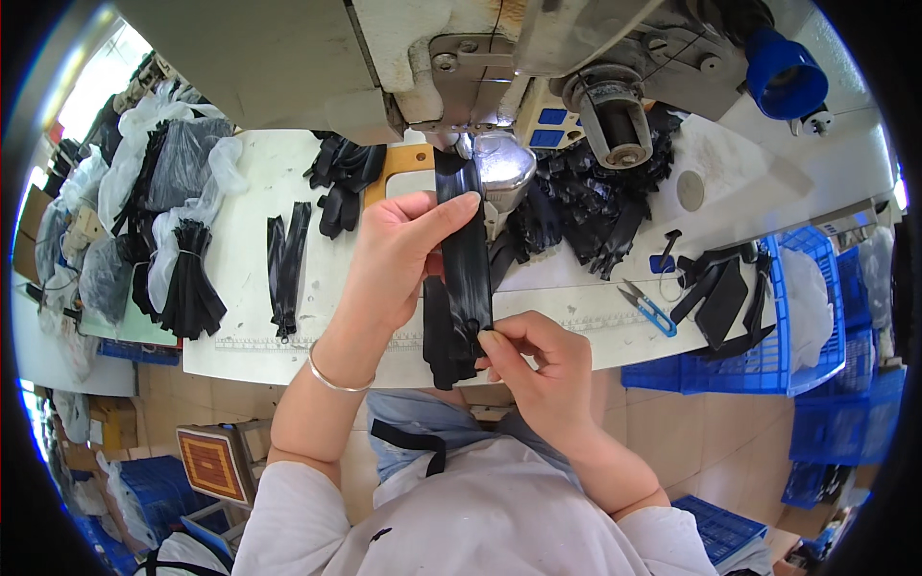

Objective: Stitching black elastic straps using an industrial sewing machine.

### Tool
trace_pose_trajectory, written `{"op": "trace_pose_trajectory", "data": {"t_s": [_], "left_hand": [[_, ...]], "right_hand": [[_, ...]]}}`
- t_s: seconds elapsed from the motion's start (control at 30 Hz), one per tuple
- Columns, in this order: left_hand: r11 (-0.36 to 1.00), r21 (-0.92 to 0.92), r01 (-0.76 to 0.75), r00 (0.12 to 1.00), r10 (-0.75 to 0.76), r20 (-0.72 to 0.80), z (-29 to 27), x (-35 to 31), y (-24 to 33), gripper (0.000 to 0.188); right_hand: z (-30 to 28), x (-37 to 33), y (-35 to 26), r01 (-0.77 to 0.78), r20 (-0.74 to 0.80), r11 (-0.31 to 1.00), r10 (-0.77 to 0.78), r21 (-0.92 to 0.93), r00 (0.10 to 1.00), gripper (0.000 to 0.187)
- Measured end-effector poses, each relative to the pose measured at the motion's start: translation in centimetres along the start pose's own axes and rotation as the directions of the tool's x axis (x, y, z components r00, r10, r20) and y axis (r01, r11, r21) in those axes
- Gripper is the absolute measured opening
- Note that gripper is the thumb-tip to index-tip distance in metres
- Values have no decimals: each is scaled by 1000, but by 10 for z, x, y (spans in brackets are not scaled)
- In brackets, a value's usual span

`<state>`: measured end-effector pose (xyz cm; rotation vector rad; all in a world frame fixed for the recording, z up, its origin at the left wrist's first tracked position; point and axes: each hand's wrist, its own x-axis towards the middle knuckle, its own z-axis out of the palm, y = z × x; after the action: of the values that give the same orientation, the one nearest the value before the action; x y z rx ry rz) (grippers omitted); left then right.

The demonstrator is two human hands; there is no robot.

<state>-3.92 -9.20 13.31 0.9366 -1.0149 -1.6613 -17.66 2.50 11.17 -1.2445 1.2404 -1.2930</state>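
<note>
A black zipper (465,264) with a shiny strip runs from under the sewing machine head (471,77) toward me. Its upper part is pinched between the thumb and fingers of my left hand (408,235), just in front of the machine. Lower down, my right hand (543,360) grips the zipper's near end by a small dark pull. Behind and below it hangs another black strip (440,336), over the table's front edge. To the left a separate black zipper (286,274) lies on the white table (235,288).
Black strips lie in a heap (591,197) beside the machine, with a smaller pile (344,173) to its left. Blue thread snips (650,309) rest at the right. A blue crate (812,317) adjoins the table's right side; bundled black strips (192,288) hang at the left.
</note>
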Motion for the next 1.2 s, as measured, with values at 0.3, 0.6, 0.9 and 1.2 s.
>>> {"op": "trace_pose_trajectory", "data": {"t_s": [0.3,0.6,0.9,1.2], "left_hand": [[1000,18,-11,1000,11,11,-4,4,-2,18],[987,159,-10,1000,12,-13,-9,-5,-9,19],[990,-126,70,957,-31,290,-15,-60,-35,35],[994,-108,26,1000,-24,20,-7,-46,-47,12]], "right_hand": [[4,2,4,-3,-16,1000,3,9,1000,9],[8,9,10,35,-68,999,-37,-21,997,8],[6,16,13,162,-62,961,-180,-225,982,7],[-2,17,17,-89,36,994,91,-68,995,10]]}}
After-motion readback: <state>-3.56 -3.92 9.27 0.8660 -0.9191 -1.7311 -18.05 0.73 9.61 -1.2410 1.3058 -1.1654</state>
